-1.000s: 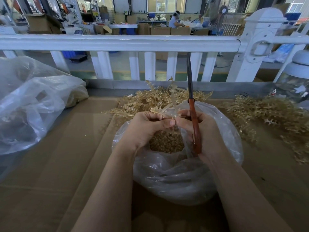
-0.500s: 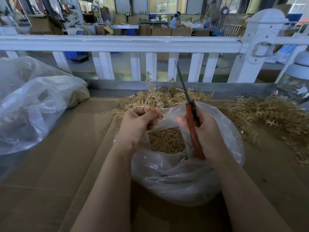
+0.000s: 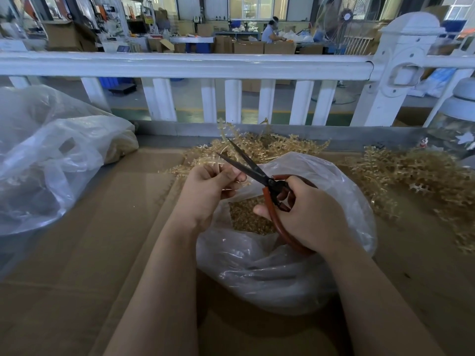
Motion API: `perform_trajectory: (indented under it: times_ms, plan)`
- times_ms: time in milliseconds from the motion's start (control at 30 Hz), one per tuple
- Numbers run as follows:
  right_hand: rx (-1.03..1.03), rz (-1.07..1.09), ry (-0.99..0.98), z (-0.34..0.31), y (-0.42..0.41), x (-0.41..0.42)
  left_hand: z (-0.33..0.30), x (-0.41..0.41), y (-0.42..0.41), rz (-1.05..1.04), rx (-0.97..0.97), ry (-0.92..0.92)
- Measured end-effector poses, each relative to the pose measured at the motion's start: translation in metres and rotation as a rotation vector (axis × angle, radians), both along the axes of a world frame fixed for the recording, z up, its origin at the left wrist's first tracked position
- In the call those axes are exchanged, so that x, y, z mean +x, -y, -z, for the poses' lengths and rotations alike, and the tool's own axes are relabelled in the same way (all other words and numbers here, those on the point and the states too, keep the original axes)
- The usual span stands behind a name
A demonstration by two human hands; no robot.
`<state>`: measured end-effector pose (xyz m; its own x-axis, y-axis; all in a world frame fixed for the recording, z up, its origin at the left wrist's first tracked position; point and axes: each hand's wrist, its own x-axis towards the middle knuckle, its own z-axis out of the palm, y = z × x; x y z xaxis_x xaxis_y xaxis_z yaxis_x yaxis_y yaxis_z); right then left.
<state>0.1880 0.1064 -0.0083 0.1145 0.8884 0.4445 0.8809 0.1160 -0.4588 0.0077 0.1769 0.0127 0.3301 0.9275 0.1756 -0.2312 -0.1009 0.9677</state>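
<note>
My left hand [image 3: 209, 187] pinches a thin golden plastic sprig [image 3: 224, 136] that sticks up above its fingers. Red-handled scissors [image 3: 257, 173] are held in my right hand [image 3: 305, 217], fingers through the loops. The dark blades are spread apart and point up-left, right beside my left fingertips. Both hands hover over a clear plastic bag [image 3: 282, 268] whose mouth shows a heap of small golden cut pieces [image 3: 248, 217].
Piles of golden sprigs lie behind the bag [image 3: 277, 147] and to the right [image 3: 416, 176] on the cardboard-covered table [image 3: 102, 253]. A large crumpled plastic bag [image 3: 46, 160] sits at left. A white railing [image 3: 205, 65] borders the table's far edge; a lidded jar [image 3: 457, 124] stands far right.
The scissors swung from upright to leaning left and their blades opened next to my left fingers. My left hand shifted its hold on the sprig and moved slightly left.
</note>
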Motion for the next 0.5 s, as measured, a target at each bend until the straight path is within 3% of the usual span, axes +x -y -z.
perform_trajectory:
  times_ms: [500]
  plan:
    - [0.074,-0.126,0.039,-0.0070,0.0052,-0.0084,-0.0006,0.0001,0.0002,-0.043,0.010,-0.074]
